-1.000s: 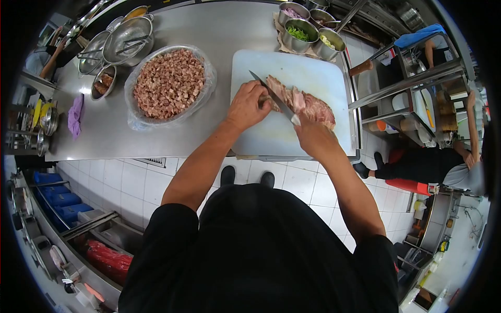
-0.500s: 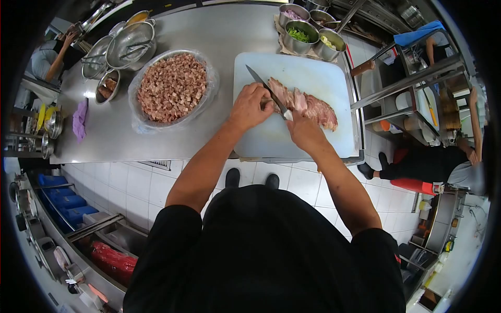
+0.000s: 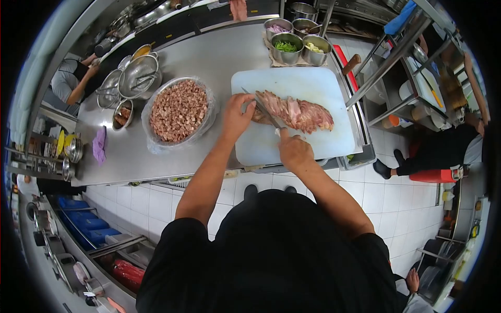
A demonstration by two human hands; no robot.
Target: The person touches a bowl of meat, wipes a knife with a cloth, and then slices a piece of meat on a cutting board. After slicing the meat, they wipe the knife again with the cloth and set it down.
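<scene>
My right hand [image 3: 296,151] is wrapped round the handle of a knife [image 3: 269,113], whose blade points up and left across the meat. A slab of raw meat [image 3: 308,115], partly cut into strips, lies on a pale blue cutting board [image 3: 313,146]. At the meat's left end is my left hand [image 3: 237,117], its fingers curled and thumb bent in against the meat beside the blade. The fingertips are partly hidden. To the left stands a plastic-lined bowl heaped with diced meat [image 3: 177,109].
Metal pots [image 3: 287,47] with chopped vegetables stand behind the board. Mixing bowls [image 3: 138,75] and a purple cloth [image 3: 99,144] lie at the left of the steel table [image 3: 209,57]. A wooden-handled tool [image 3: 352,64] sits at the right edge. Other people stand left and right.
The camera view has shifted and tilted. My left hand has moved to the meat's left end, its fingers less bunched. The knife still lies across the meat, and more of the meat's left part shows.
</scene>
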